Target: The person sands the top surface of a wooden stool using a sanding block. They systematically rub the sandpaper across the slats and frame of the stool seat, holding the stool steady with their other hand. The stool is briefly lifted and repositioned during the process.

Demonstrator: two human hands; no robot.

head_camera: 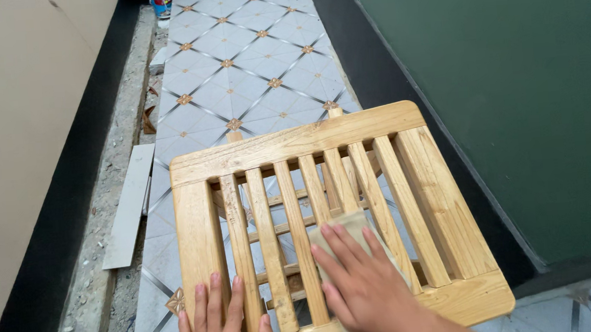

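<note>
A slatted table top of light wood (294,145) fills the middle of the view, its frame and slats bare and pale. My left hand (222,323) lies flat on the near left slats, fingers spread, holding nothing. My right hand (367,287) presses a folded beige pad, like sandpaper or a cloth (346,224), down on the middle slats. Only the pad's far edge shows beyond my fingertips.
A patterned grey tile floor (245,64) runs away ahead. A dark green wall (514,85) stands on the right, a beige wall (18,124) on the left. A loose grey tile strip (130,203) lies in the rubble gutter. A small paint pot (159,1) stands far back.
</note>
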